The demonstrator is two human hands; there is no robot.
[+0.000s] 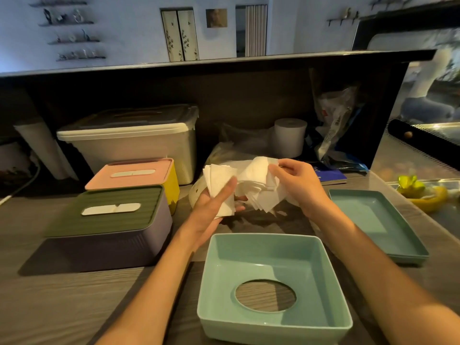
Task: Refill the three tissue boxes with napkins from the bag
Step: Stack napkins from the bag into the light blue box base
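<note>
- Nearest lies an upturned teal plastic box shell [273, 282] with a round hole in its floor, showing the grey wood-grain counter [62, 295].
- Beyond it, the left hand [214, 205] grips a fanned stack of white paper napkins [249, 185]; the right hand [296, 180] pinches its upper edge.
- Right of them lies a shallow teal tray [378, 222].
- Left stand a purple box with a green slotted lid [109, 225] and a yellow box with a pink lid [139, 174].
- Behind the napkins lies a clear plastic bag [234, 150], near a white paper roll [290, 136].

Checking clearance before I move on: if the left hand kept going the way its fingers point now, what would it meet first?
The left hand points up and to the right, so it would probably meet the fanned napkins first, then the right hand. Depth is unclear.
</note>
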